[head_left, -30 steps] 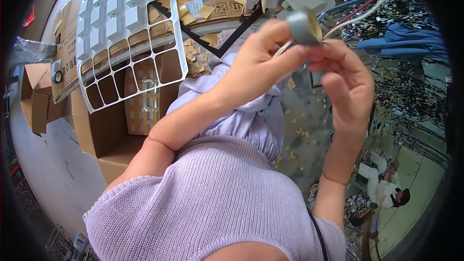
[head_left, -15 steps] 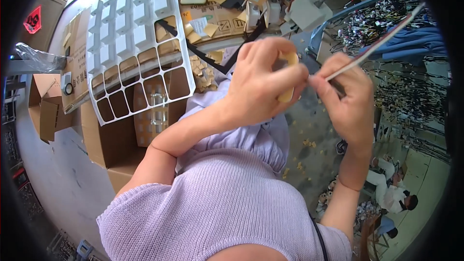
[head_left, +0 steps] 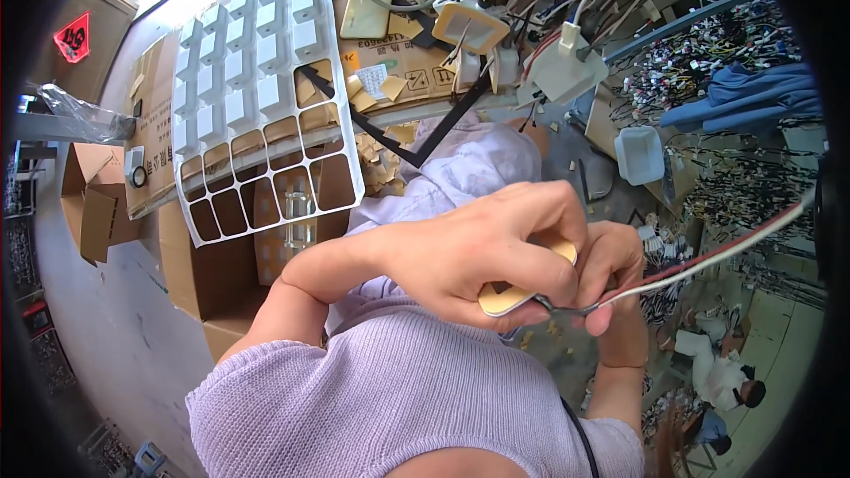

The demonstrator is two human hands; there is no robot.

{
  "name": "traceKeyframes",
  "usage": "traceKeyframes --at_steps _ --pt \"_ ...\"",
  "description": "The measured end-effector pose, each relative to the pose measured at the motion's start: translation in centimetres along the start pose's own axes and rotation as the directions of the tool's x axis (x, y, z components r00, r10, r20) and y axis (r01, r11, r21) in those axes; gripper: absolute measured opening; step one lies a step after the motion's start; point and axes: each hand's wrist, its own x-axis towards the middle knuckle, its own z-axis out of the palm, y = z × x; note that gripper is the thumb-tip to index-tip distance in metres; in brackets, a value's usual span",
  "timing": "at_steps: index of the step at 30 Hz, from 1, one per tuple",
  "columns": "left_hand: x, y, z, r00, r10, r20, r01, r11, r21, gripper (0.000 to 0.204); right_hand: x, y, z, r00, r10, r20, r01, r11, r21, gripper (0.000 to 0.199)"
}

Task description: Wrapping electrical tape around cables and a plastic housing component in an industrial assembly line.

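Observation:
In front of my chest, my left hand (head_left: 482,252) has its fingers curled round a pale part with a flat yellow face (head_left: 503,301); most of the part is hidden by the fingers. My right hand (head_left: 615,252) is just beside it, thumb and fingers pinching a cable (head_left: 686,274) with red and white wires. A short dark stretch of the cable runs from the pinch to the yellow-faced part. To the right, the wires trail away in a long curve. Past my hands, similar yellow-faced parts (head_left: 471,28) with wires lie in a pile.
A white grid tray (head_left: 351,168) holding rows of square pale blocks (head_left: 237,69) rests over cardboard at left. An open cardboard box (head_left: 186,257) stands beneath it. At right are a white bin (head_left: 639,155), blue cloth (head_left: 753,93) and massed cables (head_left: 744,177). People (head_left: 722,381) sit at lower right.
Both hands have come down and nearer to my chest, still together. The yellow-faced part has tilted, and the wires now trail lower to the right instead of rising.

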Motion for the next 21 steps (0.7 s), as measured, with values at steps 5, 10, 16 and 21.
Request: traceKeyframes --at_steps 5,10,16,21 --pt "-0.9 -0.8 -1.2 0.998 -0.025 0.054 0.047 0.883 -0.466 0.026 -2.2 -1.7 0.7 0.864 -0.493 -0.105 0.46 0.687 0.562 0.042" --pt "0.0 -3.1 -1.8 0.993 0.011 -0.116 -0.007 0.999 0.032 0.077 -1.9 -1.5 -1.1 0.879 -0.45 0.16 0.348 0.832 0.432 0.033" --pt "0.7 -9.6 -7.7 0.63 0.404 -0.663 0.587 0.31 0.748 0.052 0.0 0.6 -1.5 0.907 -0.407 0.108 0.328 0.843 0.426 0.037" --pt "-1.6 -8.3 -8.6 0.565 0.125 -0.816 0.498 0.737 0.457 0.048 1.4 2.2 -2.8 0.975 -0.199 0.101 0.166 0.947 0.274 0.049"
